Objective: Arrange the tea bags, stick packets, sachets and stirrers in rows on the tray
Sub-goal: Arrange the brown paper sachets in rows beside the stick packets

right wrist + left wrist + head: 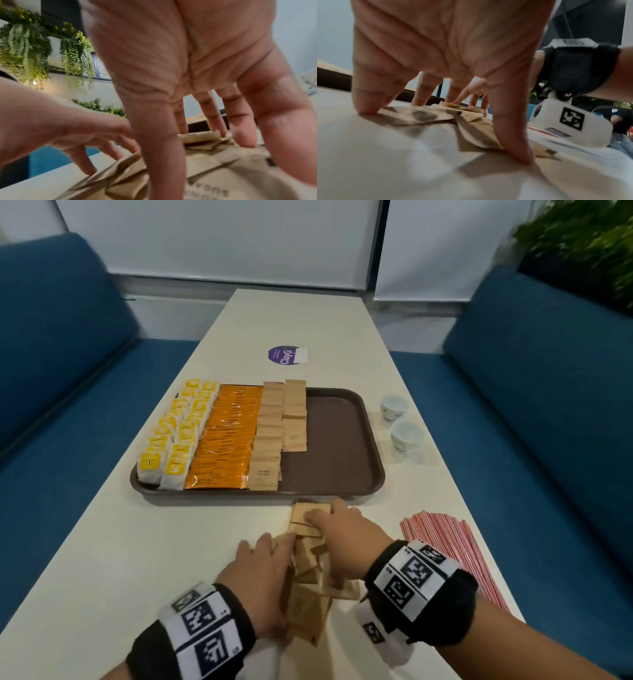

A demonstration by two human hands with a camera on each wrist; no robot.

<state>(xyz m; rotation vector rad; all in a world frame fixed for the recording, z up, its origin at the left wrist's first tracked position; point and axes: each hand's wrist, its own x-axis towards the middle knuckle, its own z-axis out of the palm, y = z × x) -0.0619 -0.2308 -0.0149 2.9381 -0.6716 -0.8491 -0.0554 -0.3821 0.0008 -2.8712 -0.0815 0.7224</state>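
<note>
Left hand [260,577]: my fingers spread and fairly straight, tips pressing on the left side of the loose sachets [310,573]; nothing gripped.
Right hand [346,530]: my fingers spread, tips down on the far end of the same pile, just beside the tray [342,470]; no curl round anything.
Sachets, loose: brown paper squares, overlapping in a heap on the table [137,542] between my hands, near the tray's front rim.
Tray: tea bags [171,440] in two rows at left, orange sticks [226,440] next, then brown sachet rows [270,436]; right part bare.
Stirrers [448,549]: red-and-white bundle on the table, right of my right wrist.
Cups [400,422]: two, white, right of the tray.
</note>
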